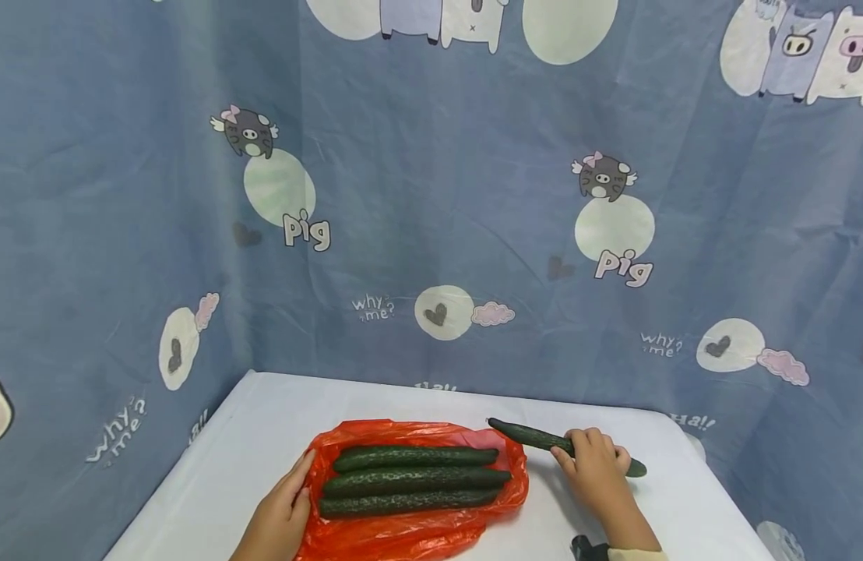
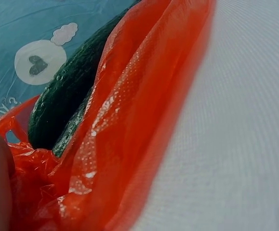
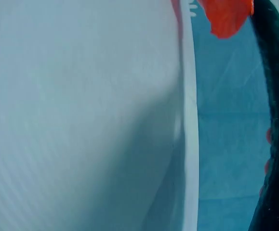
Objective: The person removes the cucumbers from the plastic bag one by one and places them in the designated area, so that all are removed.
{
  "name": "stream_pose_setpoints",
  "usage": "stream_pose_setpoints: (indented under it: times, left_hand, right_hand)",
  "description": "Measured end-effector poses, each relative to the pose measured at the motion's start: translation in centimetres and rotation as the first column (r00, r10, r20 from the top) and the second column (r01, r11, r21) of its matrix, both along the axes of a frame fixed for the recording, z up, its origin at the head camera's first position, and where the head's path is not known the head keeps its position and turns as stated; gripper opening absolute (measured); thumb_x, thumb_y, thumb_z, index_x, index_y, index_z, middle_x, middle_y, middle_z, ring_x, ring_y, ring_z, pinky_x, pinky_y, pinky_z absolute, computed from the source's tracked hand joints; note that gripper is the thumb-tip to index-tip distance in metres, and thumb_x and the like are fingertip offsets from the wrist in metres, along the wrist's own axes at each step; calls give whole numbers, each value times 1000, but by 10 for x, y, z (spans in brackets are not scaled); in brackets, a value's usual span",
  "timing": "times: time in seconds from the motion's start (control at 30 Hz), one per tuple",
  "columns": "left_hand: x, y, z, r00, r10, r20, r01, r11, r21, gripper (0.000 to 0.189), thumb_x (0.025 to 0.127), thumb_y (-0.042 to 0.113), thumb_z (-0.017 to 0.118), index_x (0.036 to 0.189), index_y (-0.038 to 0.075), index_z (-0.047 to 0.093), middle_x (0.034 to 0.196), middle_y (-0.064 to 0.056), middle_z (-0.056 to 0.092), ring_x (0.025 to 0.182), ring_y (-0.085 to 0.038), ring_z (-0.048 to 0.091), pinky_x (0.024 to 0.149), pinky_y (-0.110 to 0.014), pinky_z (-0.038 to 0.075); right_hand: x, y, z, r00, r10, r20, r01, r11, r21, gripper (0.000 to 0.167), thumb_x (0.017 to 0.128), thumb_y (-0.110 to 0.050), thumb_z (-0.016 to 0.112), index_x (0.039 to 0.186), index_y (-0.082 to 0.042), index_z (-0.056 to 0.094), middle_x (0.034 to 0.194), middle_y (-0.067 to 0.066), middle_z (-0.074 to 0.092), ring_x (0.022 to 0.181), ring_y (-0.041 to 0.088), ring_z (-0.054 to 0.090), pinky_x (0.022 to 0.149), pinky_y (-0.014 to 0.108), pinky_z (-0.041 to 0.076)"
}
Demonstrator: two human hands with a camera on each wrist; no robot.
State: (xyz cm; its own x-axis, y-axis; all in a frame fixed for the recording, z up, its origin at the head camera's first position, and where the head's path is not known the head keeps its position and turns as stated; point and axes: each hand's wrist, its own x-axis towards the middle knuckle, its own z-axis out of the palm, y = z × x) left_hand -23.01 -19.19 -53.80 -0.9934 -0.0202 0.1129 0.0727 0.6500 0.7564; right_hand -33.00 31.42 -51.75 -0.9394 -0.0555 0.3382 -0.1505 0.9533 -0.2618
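Note:
Three dark green cucumbers (image 1: pixel 417 479) lie side by side in an opened red plastic bag (image 1: pixel 396 538) on the table. My left hand (image 1: pixel 277 510) holds the bag's left edge, with the thumb apart from the fingers. The left wrist view shows the bag's crumpled plastic (image 2: pixel 125 120) beside a finger, and part of a cucumber (image 2: pixel 67 96) behind it. To the right of the bag, my right hand (image 1: pixel 600 471) grips another cucumber (image 1: pixel 526 435) around its middle. That cucumber slants above the table, its left end over the bag's far right corner.
A white cloth (image 1: pixel 544 530) covers the table under the bag. Behind and at the sides hangs a blue curtain (image 1: pixel 431 195) with cartoon pigs. A black strap (image 1: pixel 587 548) circles the right wrist below a pale sleeve (image 1: pixel 636 555).

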Motion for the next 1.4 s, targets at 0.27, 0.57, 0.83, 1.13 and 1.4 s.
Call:
stream_pose_setpoints:
  times: [0.27,0.57,0.83,1.13,1.4]
  left_hand:
    - [3,1,-3,998,13,-55,-14,999,-30,60,106,7,49,164,7,32,167,-19,34,150,-40,40,116,-56,35]
    - [-1,0,2,1000,-3,14,3,1000,-11,62,108,7,48,166,10,28,170,-17,29,153,-39,35,116,-55,36]
    - [2,2,5,1000,1,26,-1,1000,-7,62,108,6,48,167,10,26,170,-17,28,153,-39,35,116,-56,37]
    - [3,3,3,1000,0,-21,0,1000,-18,61,107,5,48,166,8,29,169,-18,31,151,-40,37,116,-56,38]
    - [4,2,4,999,-4,-32,3,1000,-23,61,108,5,48,166,8,30,168,-18,32,151,-40,38,116,-56,37]
  right_hand:
    - [-2,23,-5,996,-18,89,19,1000,-8,66,101,-66,51,125,-7,66,120,16,60,116,39,52,96,68,28]
    - [-11,42,4,978,-16,206,13,1000,12,73,100,-73,45,129,-8,62,121,15,58,115,37,50,97,71,27]
    - [-17,54,3,952,-18,305,13,1000,20,81,96,-79,43,129,-8,62,117,13,59,110,35,51,98,74,27]
    - [-21,60,-2,925,-23,380,19,1000,12,72,98,-73,49,128,-9,63,114,10,61,108,32,52,96,74,29]
    - [-21,60,-6,923,-25,384,9,999,43,67,98,-68,55,129,-9,64,115,9,61,106,31,52,94,71,32]
